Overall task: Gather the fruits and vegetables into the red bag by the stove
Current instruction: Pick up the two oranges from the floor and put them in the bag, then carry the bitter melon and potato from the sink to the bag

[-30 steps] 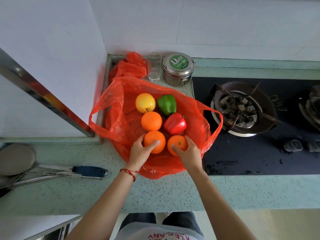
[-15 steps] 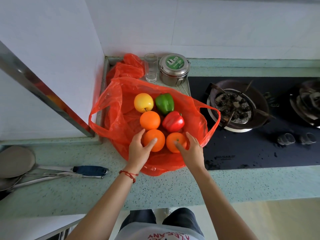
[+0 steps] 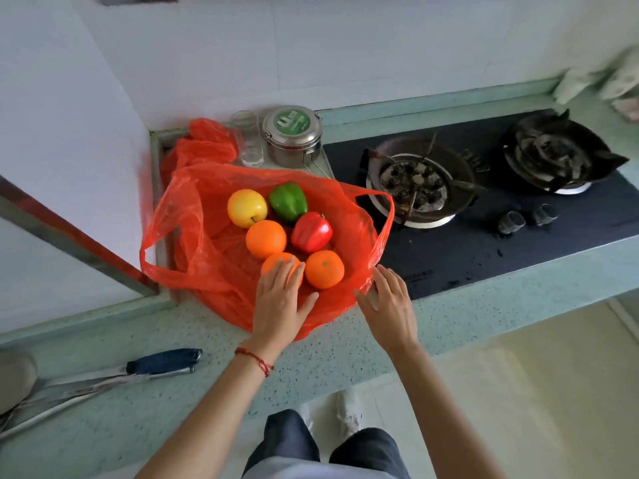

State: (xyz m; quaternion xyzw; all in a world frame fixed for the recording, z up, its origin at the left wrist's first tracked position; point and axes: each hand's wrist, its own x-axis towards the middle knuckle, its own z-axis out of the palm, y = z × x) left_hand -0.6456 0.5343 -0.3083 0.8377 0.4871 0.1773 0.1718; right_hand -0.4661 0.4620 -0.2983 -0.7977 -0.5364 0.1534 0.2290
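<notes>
Red bag lies spread open on the bench, just left of the stove, with its two handle loops standing out to the left and right. Six items rest inside, touching or nearly touching: a yellow apple, a green pepper, a red pepper and three oranges, one in the middle, one at the front right and one at the front left.

The left hand lies flat on the front-left orange, fingers spread, not closed around it. The right hand is open, fingers apart, touching the bag's right edge near the handle loop; it holds nothing.

The bag is thin, translucent film: soft, slippery and likely to sag or tear under a concentrated load. The round fruit probably rolls freely once the film is lifted. The combined load looks moderate. The judged best hold is both handle loops together, raised evenly so the contents settle to the centre. Gripping the side film alone risks stretching it and spilling the oranges toward the bench edge.
</notes>
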